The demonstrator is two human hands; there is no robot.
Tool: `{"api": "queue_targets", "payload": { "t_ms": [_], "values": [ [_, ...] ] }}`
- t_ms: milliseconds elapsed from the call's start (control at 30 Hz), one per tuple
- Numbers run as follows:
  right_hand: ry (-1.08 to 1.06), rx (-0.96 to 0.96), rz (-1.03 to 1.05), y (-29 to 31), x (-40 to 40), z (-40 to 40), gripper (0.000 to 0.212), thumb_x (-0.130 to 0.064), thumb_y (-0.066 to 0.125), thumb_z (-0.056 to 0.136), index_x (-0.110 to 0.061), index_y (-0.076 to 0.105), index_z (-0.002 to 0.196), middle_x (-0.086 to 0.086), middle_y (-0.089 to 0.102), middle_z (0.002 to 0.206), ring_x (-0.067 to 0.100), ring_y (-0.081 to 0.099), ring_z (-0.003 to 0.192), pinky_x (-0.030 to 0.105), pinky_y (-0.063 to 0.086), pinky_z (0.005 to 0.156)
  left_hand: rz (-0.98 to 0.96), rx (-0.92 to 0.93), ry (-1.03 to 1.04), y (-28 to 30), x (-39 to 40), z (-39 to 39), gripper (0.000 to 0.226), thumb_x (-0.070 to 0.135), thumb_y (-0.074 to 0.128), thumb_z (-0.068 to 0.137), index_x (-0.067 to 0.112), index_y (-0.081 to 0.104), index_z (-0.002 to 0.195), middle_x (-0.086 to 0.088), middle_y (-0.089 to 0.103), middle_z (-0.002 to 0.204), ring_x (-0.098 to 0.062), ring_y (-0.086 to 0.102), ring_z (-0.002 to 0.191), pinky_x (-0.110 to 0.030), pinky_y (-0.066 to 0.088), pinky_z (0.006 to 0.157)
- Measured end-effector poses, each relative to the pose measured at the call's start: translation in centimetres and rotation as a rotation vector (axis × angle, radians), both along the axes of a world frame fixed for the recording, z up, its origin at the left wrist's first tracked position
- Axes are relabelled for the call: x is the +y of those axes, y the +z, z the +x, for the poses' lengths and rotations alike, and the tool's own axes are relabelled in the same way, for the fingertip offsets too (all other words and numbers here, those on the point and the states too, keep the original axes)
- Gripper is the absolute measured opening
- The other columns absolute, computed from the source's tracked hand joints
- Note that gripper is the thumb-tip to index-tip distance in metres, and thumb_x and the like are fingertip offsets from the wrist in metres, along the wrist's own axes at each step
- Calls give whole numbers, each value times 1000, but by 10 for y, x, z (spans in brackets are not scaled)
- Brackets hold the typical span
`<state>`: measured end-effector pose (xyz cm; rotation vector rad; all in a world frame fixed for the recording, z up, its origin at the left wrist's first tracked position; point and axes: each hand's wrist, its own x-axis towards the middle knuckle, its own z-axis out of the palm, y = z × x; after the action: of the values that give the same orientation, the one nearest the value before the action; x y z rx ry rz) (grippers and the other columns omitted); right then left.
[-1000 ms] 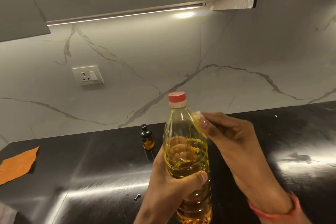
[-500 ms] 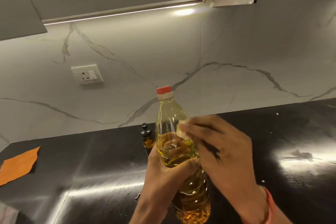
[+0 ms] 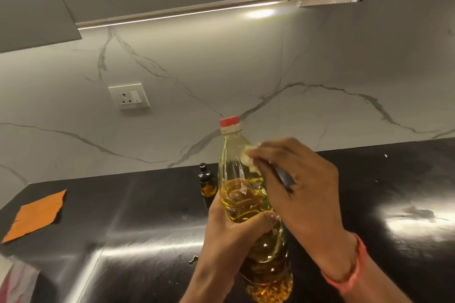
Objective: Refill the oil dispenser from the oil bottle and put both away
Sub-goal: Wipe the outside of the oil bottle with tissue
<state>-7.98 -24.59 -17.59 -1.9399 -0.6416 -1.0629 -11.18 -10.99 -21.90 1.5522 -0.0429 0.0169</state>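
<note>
Gripping the oil bottle (image 3: pixel 256 206) around its middle, left hand (image 3: pixel 236 233) with fingers and thumb wrapped about the clear body, red cap (image 3: pixel 229 125) on, bottle held upright above the black countertop (image 3: pixel 138 233). Pressing a small white wad (image 3: pixel 250 157) against the bottle's shoulder, right hand (image 3: pixel 298 187) with fingertips curled and pinched on that wad. Standing on the countertop just behind the bottle, near the marble backsplash (image 3: pixel 221 76), small amber dropper bottle (image 3: pixel 207 181) with black cap; lying well apart at far left, orange cloth (image 3: pixel 37 215).

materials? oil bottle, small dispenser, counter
Oil bottle: clear thin plastic by its ribbing and see-through oil; red plastic-looking cap. Dispenser: probably amber glass, black top; too small to be sure. Counter: polished black stone-like slab, mirror glare from lights.
</note>
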Motion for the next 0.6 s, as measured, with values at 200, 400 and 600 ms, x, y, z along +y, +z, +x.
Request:
{"api": "queue_targets", "payload": {
  "t_ms": [200, 400, 600],
  "values": [
    [5, -7, 48, 1, 6, 2, 19, -20, 68, 92, -12, 76, 106, 0, 73, 104, 5, 67, 98, 17, 55, 88, -53, -12, -17, 2, -5, -3, 69, 28, 86, 56, 9, 67, 119, -14, 79, 100, -32, 79, 92, -39, 63, 79],
    [53, 156, 160, -54, 1, -31, 18, -24, 66, 91, -15, 77, 103, -10, 73, 102, 3, 70, 97, 22, 59, 81, -117, -106, 68, 10, 16, 2, 66, 29, 87, 52, 8, 70, 112, -18, 78, 96, -32, 78, 88, -30, 62, 71],
    [94, 251, 318, -54, 5, -27, 15, -11, 77, 87, -18, 76, 100, -15, 72, 99, 8, 72, 94, 27, 60, 77, -130, -119, 59, 17, 17, 7, 72, 33, 87, 50, 10, 69, 115, -17, 78, 97, -34, 77, 91, -31, 62, 73]
  ]
}}
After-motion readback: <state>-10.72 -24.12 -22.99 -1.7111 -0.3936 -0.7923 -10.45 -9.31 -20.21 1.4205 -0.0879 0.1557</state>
